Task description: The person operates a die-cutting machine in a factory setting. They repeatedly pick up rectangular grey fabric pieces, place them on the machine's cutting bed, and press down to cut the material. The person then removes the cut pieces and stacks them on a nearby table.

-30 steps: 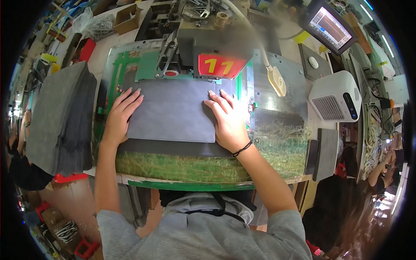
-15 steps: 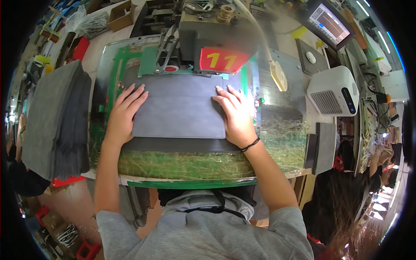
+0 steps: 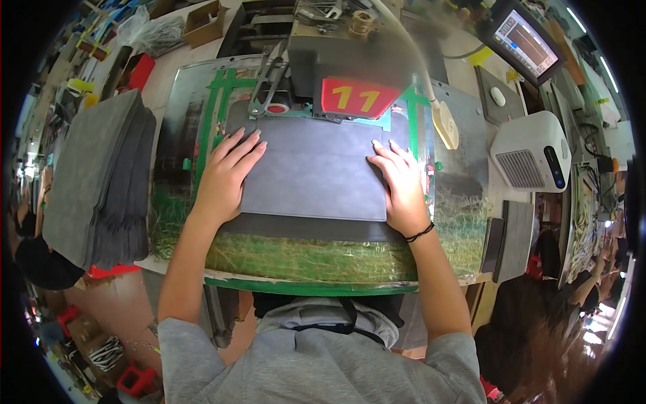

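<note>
In the head view, my only feed, the grey panel [image 3: 313, 178] has slid toward 3 o'clock under the machine head [image 3: 309, 74] over the last second, and the strips of green tape [image 3: 413, 114] have gone with it. I read that as a steady sideways feed, with a different stretch of the far edge now beneath the head. My left hand [image 3: 226, 174] lies at the panel's 9 o'clock edge and my right hand [image 3: 404, 192] at 3 o'clock, both flat with fingers a little parted, pinching nothing that I can see; the thumbs I cannot make out. The panel looks smooth, flat and matte, with a faint line across it and a straight near edge. A darker sheet [image 3: 316, 227] peeks out at its 6 o'clock.
</note>
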`<state>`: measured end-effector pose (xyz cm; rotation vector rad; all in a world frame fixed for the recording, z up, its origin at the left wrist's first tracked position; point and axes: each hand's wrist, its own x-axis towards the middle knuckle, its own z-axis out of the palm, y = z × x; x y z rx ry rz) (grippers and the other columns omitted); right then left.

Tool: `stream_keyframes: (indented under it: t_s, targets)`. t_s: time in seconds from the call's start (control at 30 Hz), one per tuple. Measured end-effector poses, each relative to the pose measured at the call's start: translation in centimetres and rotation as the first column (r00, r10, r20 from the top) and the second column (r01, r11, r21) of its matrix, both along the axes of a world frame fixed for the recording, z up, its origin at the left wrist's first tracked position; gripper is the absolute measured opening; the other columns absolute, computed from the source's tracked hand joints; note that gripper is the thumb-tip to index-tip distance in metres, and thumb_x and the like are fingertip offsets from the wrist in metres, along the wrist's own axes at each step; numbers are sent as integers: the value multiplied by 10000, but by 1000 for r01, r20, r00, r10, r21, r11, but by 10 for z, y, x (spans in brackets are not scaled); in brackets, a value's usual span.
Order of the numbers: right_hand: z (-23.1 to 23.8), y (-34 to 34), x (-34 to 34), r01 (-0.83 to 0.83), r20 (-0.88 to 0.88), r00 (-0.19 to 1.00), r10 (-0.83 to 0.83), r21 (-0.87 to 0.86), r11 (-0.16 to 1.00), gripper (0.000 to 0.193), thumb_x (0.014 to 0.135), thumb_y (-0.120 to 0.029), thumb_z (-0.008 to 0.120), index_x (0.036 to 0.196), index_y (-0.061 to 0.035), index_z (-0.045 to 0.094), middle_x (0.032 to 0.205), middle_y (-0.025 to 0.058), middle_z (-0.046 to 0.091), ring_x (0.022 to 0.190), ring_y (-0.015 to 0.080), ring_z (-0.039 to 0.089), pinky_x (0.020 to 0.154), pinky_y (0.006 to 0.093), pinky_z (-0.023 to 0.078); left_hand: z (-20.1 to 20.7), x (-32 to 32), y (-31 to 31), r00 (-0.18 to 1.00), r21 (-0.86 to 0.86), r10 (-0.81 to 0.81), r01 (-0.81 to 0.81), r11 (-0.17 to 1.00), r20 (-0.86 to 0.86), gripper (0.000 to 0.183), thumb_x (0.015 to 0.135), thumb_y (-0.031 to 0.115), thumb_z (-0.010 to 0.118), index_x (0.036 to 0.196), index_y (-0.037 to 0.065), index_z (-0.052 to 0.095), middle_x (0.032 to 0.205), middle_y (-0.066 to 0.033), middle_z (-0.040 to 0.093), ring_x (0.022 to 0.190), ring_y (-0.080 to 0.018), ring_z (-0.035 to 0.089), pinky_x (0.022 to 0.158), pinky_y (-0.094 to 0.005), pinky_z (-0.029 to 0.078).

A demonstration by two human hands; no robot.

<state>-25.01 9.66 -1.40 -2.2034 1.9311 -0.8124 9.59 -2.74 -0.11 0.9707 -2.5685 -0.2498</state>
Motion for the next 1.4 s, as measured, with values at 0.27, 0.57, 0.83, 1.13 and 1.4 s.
stream_keyframes:
  t_s: [0.27,0.57,0.83,1.13,1.4]
  targets:
    - [1,7,-23,-3,24,1000,3,-5,1000,457,861,58,607,1285,-82,703,1484,120,666,1424,413,539,1236,590,351,-1,-22,8,1000,0,-9,9,1000,-10,676,818,-143,546,1453,54,669,1556,-138,610,1479,-406,500,1251,-526,369]
    - [-4,18,-50,5,29,1000,-5,-4,1000,467,877,60,599,1306,-94,704,1507,90,651,1445,395,516,1256,575,334,-2,-47,16,1000,-6,-19,19,1000,14,654,841,-109,553,1461,67,663,1558,-122,608,1462,-399,504,1254,-541,365]
    - [-4,24,-69,14,39,999,-14,0,1000,469,893,70,594,1309,-117,706,1517,81,642,1443,377,520,1249,552,355,-3,-66,24,1000,0,-22,22,1000,15,637,853,-96,547,1461,58,659,1559,-140,600,1459,-404,502,1253,-547,362]
    - [0,35,-93,29,18,999,-29,14,999,464,906,78,594,1313,-120,696,1502,90,651,1436,394,535,1246,557,360,-7,-90,31,999,-29,-36,36,999,-8,618,861,-87,543,1451,53,665,1556,-136,608,1455,-410,507,1258,-553,353]
    - [6,43,-111,27,28,999,-27,21,999,508,867,125,597,1304,-114,697,1506,84,651,1440,396,534,1242,545,372,-14,-110,38,999,-29,-34,34,999,-23,634,851,-91,548,1457,57,664,1568,-137,599,1463,-404,503,1253,-545,363]
